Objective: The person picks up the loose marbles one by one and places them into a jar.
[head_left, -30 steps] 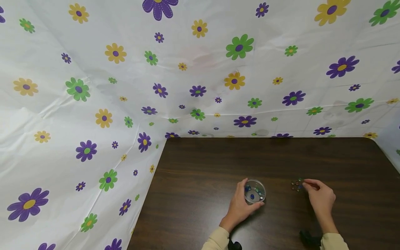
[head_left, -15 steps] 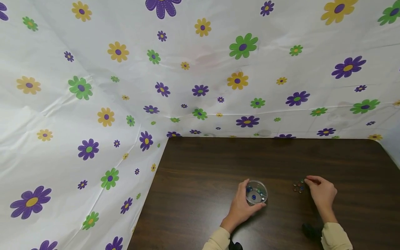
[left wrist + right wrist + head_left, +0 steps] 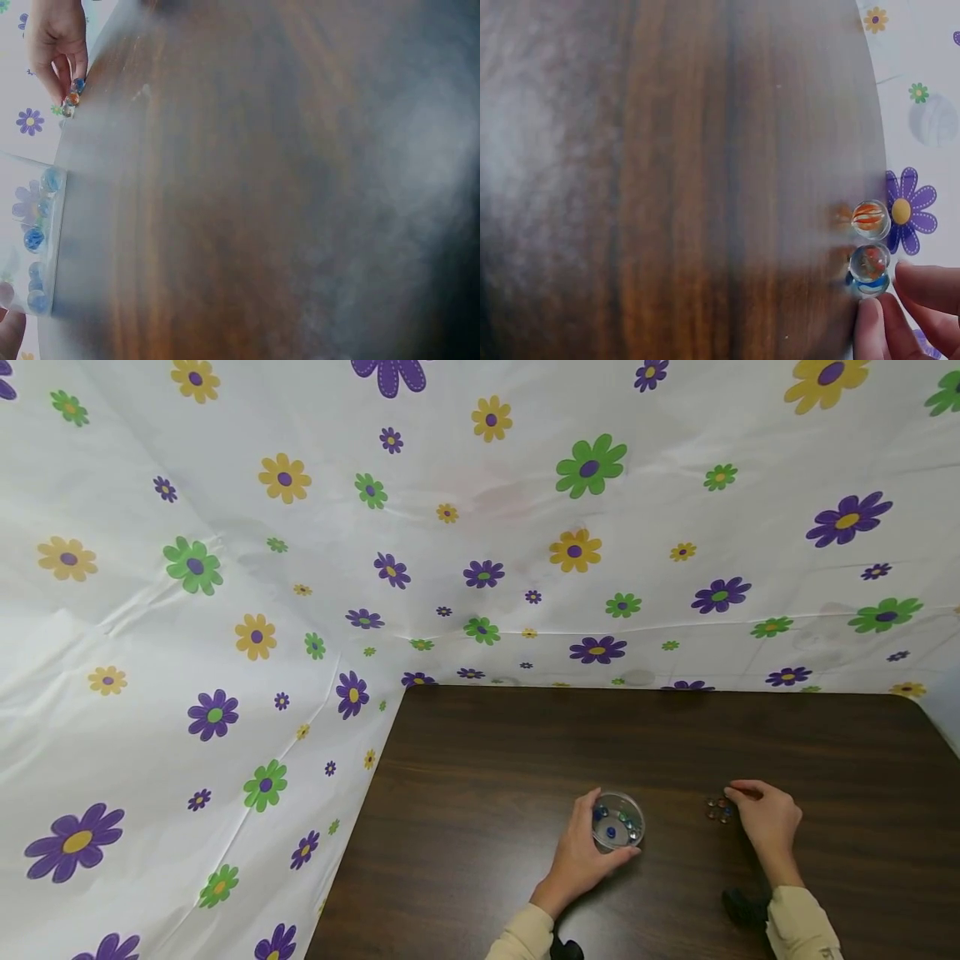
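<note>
My left hand grips a clear round container from its left, fingers at the far side and thumb at the near side. Several marbles, mostly blue, lie on its floor. My right hand reaches down to a small cluster of loose glass marbles on the table. In the right wrist view an orange-swirled marble sits above a red-and-green one and a blue-streaked one. Thumb and forefinger tips are right at the blue-streaked marble; whether they pinch one I cannot tell.
Both hands work over a dark wood-grain table. A white cloth with printed flowers hangs behind it and along the left side. Black wrist devices sit beneath the forearms.
The right hand shifted slightly away and then back left over the cluster; the green marble seen by its fingertips no longer shows. The left hand keeps its hold on the container.
</note>
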The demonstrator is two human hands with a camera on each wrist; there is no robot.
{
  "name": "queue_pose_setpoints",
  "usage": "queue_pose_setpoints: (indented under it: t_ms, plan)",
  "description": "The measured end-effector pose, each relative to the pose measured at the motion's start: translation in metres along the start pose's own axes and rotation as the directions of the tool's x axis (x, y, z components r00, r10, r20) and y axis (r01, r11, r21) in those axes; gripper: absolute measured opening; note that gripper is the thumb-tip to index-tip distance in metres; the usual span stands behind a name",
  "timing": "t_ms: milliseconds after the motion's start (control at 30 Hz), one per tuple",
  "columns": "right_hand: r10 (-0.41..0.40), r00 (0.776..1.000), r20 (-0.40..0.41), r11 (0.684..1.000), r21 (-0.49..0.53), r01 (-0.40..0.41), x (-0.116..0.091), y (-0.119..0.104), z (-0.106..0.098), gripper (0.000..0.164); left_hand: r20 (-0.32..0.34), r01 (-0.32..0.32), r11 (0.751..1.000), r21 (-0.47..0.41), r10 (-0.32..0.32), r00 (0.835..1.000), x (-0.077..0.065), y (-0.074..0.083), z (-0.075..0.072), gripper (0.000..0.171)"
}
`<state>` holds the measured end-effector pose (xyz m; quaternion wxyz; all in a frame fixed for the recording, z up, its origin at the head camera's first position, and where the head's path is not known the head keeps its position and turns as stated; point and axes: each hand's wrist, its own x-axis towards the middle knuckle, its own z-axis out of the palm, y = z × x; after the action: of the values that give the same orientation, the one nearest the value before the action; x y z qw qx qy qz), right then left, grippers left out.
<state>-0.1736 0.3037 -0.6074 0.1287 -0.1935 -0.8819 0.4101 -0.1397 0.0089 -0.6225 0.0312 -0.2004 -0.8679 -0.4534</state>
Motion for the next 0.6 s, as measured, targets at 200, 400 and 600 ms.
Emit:
queue_pose_setpoints:
  t_ms: [200, 400, 600]
  plan:
    - [-0.012, 1.0, 0.013, 1.0, -0.003, 0.012, -0.0003, 0.0001, 0.0009, 0.019, 0.001, 0.005, 1.0, -0.002, -0.005, 1.0, -0.0007, 0.001, 0.0003, 0.094]
    - [-0.024, 1.0, 0.017, 1.0, -0.01, 0.024, 0.0004, -0.0004, 0.0014, 0.017, 0.0, 0.016, 1.0, -0.007, -0.016, 1.0, -0.0008, 0.0009, 0.0008, 0.094]
    - [-0.033, 0.999, 0.012, 0.999, -0.013, 0.033, -0.0005, 0.0011, 0.0017, 0.016, 0.005, 0.023, 1.0, -0.005, -0.023, 1.0, -0.001, 0.0009, 0.0009, 0.094]
